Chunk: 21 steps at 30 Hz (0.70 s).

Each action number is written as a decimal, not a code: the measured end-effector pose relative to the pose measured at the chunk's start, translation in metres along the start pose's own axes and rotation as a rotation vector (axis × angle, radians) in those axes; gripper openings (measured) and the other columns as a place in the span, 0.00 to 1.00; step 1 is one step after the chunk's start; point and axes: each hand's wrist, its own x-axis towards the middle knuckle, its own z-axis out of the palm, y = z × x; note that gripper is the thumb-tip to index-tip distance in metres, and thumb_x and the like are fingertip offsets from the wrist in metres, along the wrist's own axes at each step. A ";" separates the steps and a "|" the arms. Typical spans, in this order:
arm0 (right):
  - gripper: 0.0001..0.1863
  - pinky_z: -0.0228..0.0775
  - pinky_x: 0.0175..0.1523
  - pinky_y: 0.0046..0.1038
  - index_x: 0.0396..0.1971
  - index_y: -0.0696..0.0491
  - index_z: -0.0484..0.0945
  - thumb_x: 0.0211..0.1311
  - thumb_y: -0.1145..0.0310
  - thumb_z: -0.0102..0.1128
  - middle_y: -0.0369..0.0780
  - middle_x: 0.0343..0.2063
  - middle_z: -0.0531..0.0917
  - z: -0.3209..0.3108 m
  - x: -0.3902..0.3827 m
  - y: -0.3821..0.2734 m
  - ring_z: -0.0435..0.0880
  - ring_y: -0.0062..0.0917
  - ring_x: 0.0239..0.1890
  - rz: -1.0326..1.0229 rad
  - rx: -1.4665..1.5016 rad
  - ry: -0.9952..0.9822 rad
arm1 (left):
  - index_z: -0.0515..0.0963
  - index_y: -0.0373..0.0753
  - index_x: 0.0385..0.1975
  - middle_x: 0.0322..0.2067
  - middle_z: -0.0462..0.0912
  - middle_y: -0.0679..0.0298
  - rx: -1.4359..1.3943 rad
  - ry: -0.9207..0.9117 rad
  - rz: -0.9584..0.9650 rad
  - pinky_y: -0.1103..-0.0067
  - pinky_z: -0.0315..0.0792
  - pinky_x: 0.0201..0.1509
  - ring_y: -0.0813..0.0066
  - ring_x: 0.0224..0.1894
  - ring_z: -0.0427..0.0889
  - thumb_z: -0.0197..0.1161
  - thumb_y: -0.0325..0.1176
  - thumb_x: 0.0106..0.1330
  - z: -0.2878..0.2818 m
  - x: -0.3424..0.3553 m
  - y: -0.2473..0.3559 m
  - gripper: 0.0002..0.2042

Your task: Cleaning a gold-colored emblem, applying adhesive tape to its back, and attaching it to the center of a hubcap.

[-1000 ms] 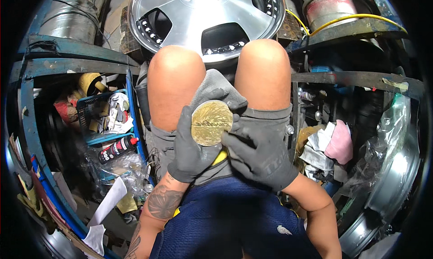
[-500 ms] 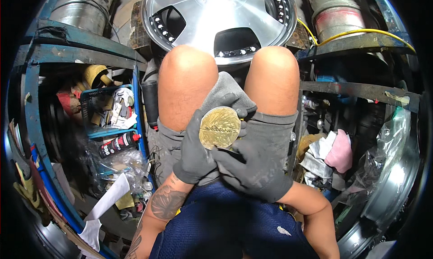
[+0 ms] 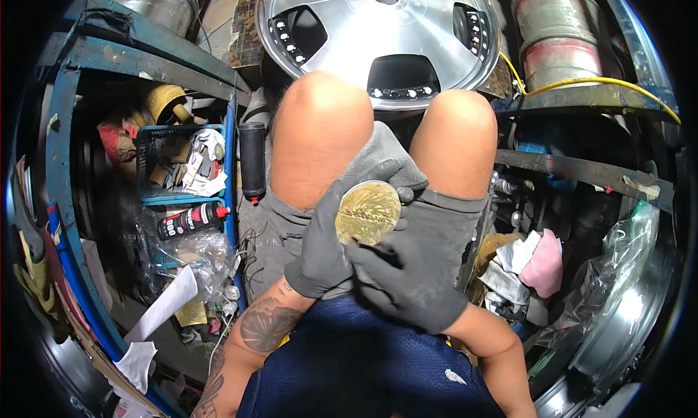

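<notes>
A round gold-toned disc (image 3: 368, 213), with a dark script-like mark across its scratched face, is held face up above my lap. My left hand (image 3: 326, 236), in a dark grey glove, wraps round its left side and far edge, closed on it. A grey cloth (image 3: 382, 156) lies between my knees, under and beyond the left fingers. My right hand (image 3: 411, 280), gloved alike, is closed at the disc's near edge with its fingers curled; what they pinch, if anything, is hidden. Beyond my knees lies a large polished wheel (image 3: 385, 36) with dark openings.
At left, a blue basket (image 3: 142, 174) holds scraps, with a black bottle with a red cap (image 3: 193, 220) below it. A black cylinder (image 3: 252, 156) stands by my left knee. Rags (image 3: 512, 269) and clear plastic (image 3: 618, 251) lie at right. A yellow cable (image 3: 582, 81) crosses the right-hand frame.
The whole view has shifted, so the wheel and knees appear farther right and slightly lower. My left hand keeps its grip on the disc; the right fingers stay at its near edge.
</notes>
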 end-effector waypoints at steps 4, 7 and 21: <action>0.18 0.75 0.39 0.34 0.49 0.48 0.86 0.56 0.68 0.71 0.42 0.37 0.78 -0.040 -0.017 0.006 0.82 0.36 0.34 0.183 -0.119 0.008 | 0.69 0.28 0.61 0.52 0.84 0.55 1.041 -0.029 0.585 0.74 0.78 0.59 0.70 0.53 0.85 0.73 0.21 0.58 -0.001 -0.010 0.000 0.30; 0.17 0.79 0.40 0.35 0.46 0.49 0.87 0.54 0.69 0.70 0.44 0.49 0.82 -0.056 -0.013 -0.001 0.86 0.38 0.39 0.131 0.019 -0.009 | 0.63 0.30 0.68 0.61 0.75 0.43 0.657 0.068 0.114 0.59 0.72 0.69 0.53 0.63 0.78 0.37 0.60 0.79 -0.006 -0.013 -0.003 0.36; 0.27 0.79 0.54 0.39 0.52 0.49 0.84 0.46 0.70 0.71 0.48 0.61 0.79 -0.049 -0.016 -0.003 0.84 0.44 0.56 0.019 -0.063 -0.241 | 0.69 0.34 0.65 0.56 0.80 0.57 0.274 -0.231 0.425 0.75 0.75 0.63 0.73 0.56 0.81 0.45 0.40 0.82 -0.003 -0.001 -0.012 0.21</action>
